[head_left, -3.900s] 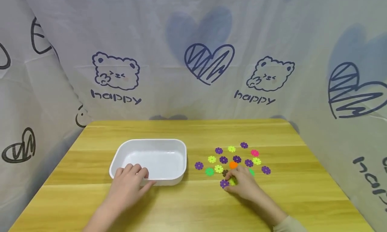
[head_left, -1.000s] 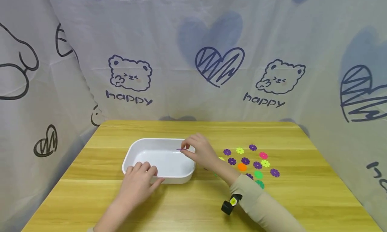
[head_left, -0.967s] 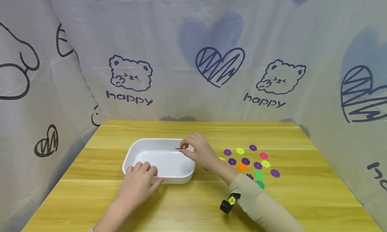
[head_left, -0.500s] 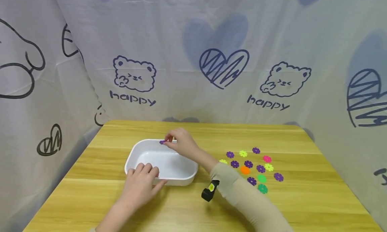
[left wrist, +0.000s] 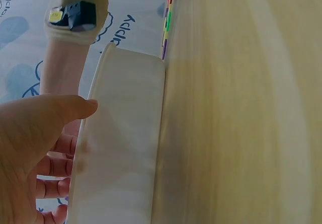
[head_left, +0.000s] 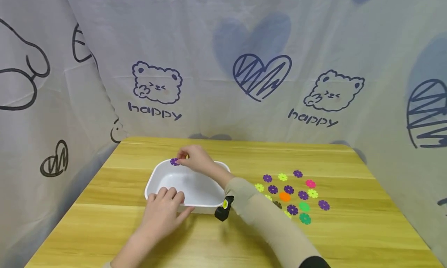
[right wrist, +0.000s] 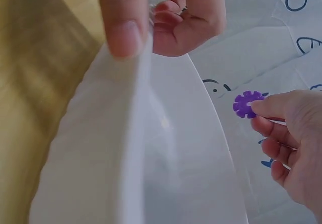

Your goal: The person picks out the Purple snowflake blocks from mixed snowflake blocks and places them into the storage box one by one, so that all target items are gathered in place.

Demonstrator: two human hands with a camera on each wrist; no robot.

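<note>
Pale cloth (head_left: 206, 108) printed with bears, hearts and the word "happy" forms the background; before it stands a wood-grain worktop (head_left: 356, 229). A white tray (head_left: 195, 188) rests upright on the left part of the worktop. Left hand (head_left: 163, 213): grip closed on the tray's near rim, thumb outside, fingers inside. Right hand (head_left: 195, 159): grip pinching a purple disc (right wrist: 245, 104) by its edge. The head view shows this disc overlapping the tray's far left rim; the right wrist view shows it raised, apart from the tray. Notched discs lie flat to the tray's right: several purple and yellow, plus a pink disc (head_left: 310, 183), an orange disc (head_left: 285, 196) and two green. A beige sleeve (head_left: 269, 217) covers the right forearm.
</note>
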